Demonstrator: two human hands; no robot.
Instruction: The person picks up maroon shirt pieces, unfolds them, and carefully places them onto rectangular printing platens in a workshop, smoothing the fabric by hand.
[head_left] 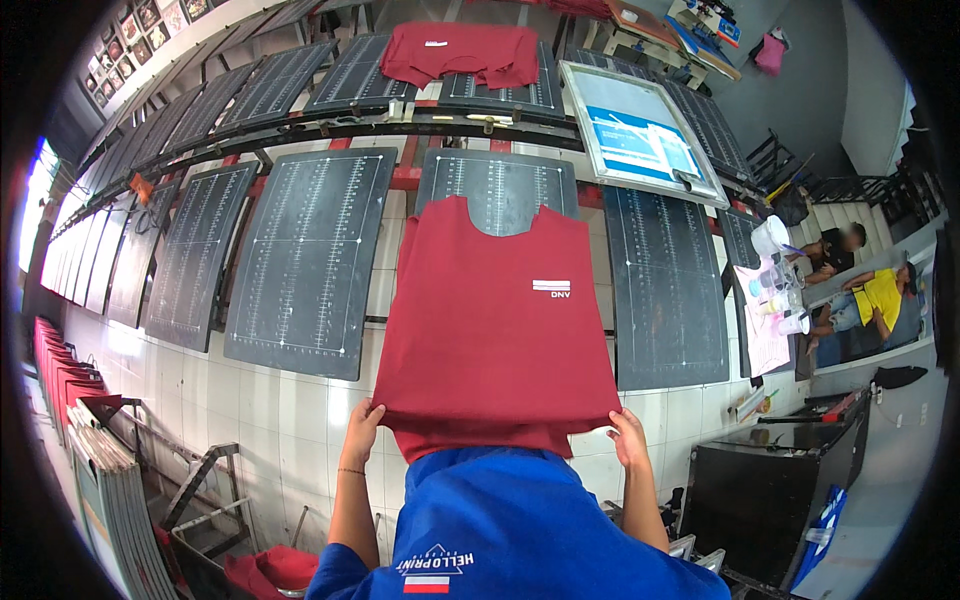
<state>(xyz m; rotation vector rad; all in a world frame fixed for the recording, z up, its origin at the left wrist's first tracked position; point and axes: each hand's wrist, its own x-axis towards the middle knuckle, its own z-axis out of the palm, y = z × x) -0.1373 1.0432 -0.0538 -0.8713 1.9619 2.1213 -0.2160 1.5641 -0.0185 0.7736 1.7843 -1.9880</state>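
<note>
Workshop with white-tiled floor (270, 405), rows of dark gridded boards (310, 260). Red shirt (500, 345) sits over the centre board (500, 175), small white chest print at its upper right; lower part extends off the near end toward the wearer. Left hand (363, 426) and right hand (627, 437): both closed, fingers pinching opposite near corners, fabric spread between. Second red garment (460, 55) on far-row boards. Framed screen (645, 125) beyond, to the right. White tub (770, 236) far right.
</note>
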